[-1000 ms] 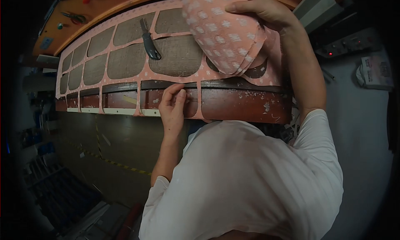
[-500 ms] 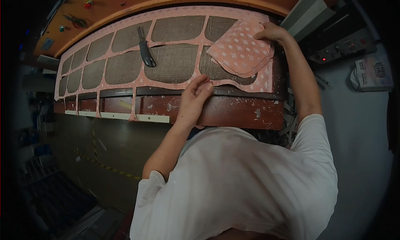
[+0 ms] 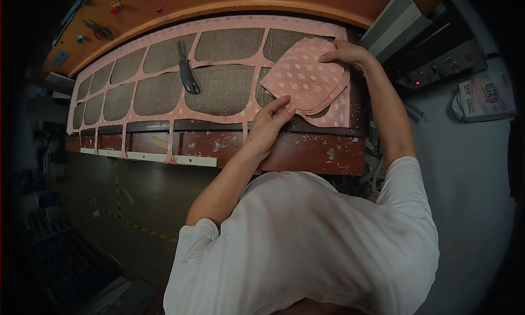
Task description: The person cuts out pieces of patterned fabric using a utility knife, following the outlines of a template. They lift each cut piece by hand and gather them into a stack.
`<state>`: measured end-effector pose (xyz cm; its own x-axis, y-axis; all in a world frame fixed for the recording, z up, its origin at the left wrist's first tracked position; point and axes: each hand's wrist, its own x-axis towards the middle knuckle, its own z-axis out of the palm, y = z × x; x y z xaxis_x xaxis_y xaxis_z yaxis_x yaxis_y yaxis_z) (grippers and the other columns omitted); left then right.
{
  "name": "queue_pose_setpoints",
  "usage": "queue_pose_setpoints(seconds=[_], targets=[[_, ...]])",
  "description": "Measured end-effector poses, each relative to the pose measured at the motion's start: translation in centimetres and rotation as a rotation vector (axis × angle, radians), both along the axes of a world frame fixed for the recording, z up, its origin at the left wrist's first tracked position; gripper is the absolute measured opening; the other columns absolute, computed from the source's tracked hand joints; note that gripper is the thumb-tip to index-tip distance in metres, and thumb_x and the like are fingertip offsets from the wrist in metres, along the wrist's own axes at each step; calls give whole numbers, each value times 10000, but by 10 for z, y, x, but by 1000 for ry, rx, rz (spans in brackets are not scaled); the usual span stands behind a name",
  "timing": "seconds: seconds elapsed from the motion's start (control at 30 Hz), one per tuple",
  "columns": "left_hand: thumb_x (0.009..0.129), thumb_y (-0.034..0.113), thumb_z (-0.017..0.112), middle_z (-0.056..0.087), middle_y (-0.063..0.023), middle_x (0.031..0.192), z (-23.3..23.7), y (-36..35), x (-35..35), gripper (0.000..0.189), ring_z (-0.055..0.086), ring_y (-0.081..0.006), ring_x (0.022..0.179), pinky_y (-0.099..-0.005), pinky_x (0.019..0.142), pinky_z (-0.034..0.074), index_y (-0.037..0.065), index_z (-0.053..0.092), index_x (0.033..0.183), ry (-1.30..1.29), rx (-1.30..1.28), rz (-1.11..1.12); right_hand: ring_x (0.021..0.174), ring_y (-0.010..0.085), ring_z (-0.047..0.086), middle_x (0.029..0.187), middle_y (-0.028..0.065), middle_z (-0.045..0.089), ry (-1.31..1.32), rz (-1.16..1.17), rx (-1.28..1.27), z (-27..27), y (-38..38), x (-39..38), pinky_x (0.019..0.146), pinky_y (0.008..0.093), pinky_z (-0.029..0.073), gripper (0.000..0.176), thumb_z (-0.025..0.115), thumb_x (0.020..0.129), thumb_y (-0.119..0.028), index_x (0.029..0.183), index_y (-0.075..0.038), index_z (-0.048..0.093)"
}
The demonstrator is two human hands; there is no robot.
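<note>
A small stack of pink patterned fabric pieces (image 3: 306, 72) with rounded edges lies tilted at the right end of the table. My right hand (image 3: 350, 54) grips its upper right edge, thumb on top and the other fingers hidden beneath. My left hand (image 3: 269, 126) is closed at the stack's lower edge, thumb and forefinger pinching it. Under and around the stack spreads a pink fabric sheet (image 3: 219, 119) with rows of rounded cut-outs, dark board showing through them. A utility knife (image 3: 187, 74) with its blade out rests on the sheet, left of the stack.
An orange machine beam (image 3: 219, 2) runs along the back, with scissors (image 3: 97, 29) and a red button (image 3: 115, 9) at its left. A control box (image 3: 445, 66) stands at the right, near a printed package (image 3: 484, 98). Scraps litter the reddish table edge (image 3: 284, 161).
My left hand has moved up and right to the stack's lower edge and closed on it. The stack has shifted slightly down in view, its lower edge now nearer me.
</note>
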<state>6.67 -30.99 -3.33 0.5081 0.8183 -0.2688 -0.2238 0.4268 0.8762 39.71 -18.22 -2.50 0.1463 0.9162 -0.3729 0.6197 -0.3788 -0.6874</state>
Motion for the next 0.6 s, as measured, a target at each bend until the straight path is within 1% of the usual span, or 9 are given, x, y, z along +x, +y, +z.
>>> queue_pose_setpoints(seconds=[0.1, 0.17, 0.2, 0.23, 0.27, 0.33, 0.43, 0.47, 0.6], targets=[[967, 269, 688, 601, -104, 1230, -2, 2, -1, 649, 552, -149, 1154, -274, 1024, 429, -95, 435, 1441, 17, -6, -20, 1083, 248, 636, 1243, 178, 633, 94, 1, 24, -10, 1, 4, 931, 333, 513, 760, 844, 760, -238, 1369, 62, 501], [977, 252, 672, 563, -117, 1301, -2, 5, -5, 625, 547, -174, 1191, -302, 1027, 456, -82, 427, 1445, -10, -39, -32, 1111, 267, 637, 1263, 217, 622, 80, 65, 90, 21, -8, -11, 945, 340, 511, 873, 842, 740, -293, 1417, 88, 443], [984, 236, 661, 530, -128, 1366, -2, 6, -8, 601, 540, -196, 1224, -329, 1033, 471, -70, 427, 1446, -42, -70, -31, 1125, 277, 637, 1273, 236, 616, 74, 98, 121, 44, -16, -24, 951, 343, 510, 930, 842, 731, -320, 1441, 102, 414], [990, 221, 649, 496, -139, 1431, -2, 6, -11, 578, 533, -218, 1258, -357, 1040, 487, -57, 427, 1446, -68, -103, -34, 1072, 257, 655, 1214, 214, 640, -13, 182, 272, 69, -24, -39, 910, 333, 528, 837, 821, 752, -307, 1401, 82, 464], [990, 228, 652, 493, -150, 1419, -5, 7, -13, 621, 533, -224, 1263, -349, 1024, 502, -61, 379, 1467, -91, -97, -8, 1018, 236, 673, 1156, 192, 665, -98, 257, 424, 98, -35, -56, 869, 323, 547, 744, 801, 774, -293, 1362, 63, 514], [989, 242, 659, 485, -173, 1394, -11, 8, -14, 713, 534, -236, 1273, -333, 993, 532, -67, 283, 1510, -133, -88, 29, 1081, 189, 645, 1201, 143, 659, -97, 439, 532, 168, -64, -92, 929, 333, 529, 663, 815, 824, -273, 1338, 34, 531], [987, 234, 662, 398, -200, 1481, -9, 12, -7, 733, 464, -279, 1359, -365, 1039, 499, -50, 247, 1520, -217, 6, 121, 1086, 187, 642, 1203, 137, 658, -94, 639, 637, 223, -85, -116, 939, 330, 526, 659, 817, 829, -268, 1337, 39, 530], [947, 303, 717, 338, -174, 1535, -8, 16, -4, 795, 410, -293, 1397, -407, 1097, 442, 4, 261, 1526, -281, 89, 96, 1088, 186, 641, 1204, 135, 658, -81, 671, 651, 234, -88, -117, 942, 329, 525, 658, 818, 830, -266, 1336, 40, 529], [871, 414, 779, 414, -116, 1497, 4, 35, 4, 859, 417, -288, 1383, -448, 1132, 382, 76, 317, 1512, -585, 266, 18, 1094, 183, 637, 1206, 128, 657, 40, 671, 663, 250, -93, -115, 955, 324, 521, 652, 820, 837, -259, 1334, 46, 528]])
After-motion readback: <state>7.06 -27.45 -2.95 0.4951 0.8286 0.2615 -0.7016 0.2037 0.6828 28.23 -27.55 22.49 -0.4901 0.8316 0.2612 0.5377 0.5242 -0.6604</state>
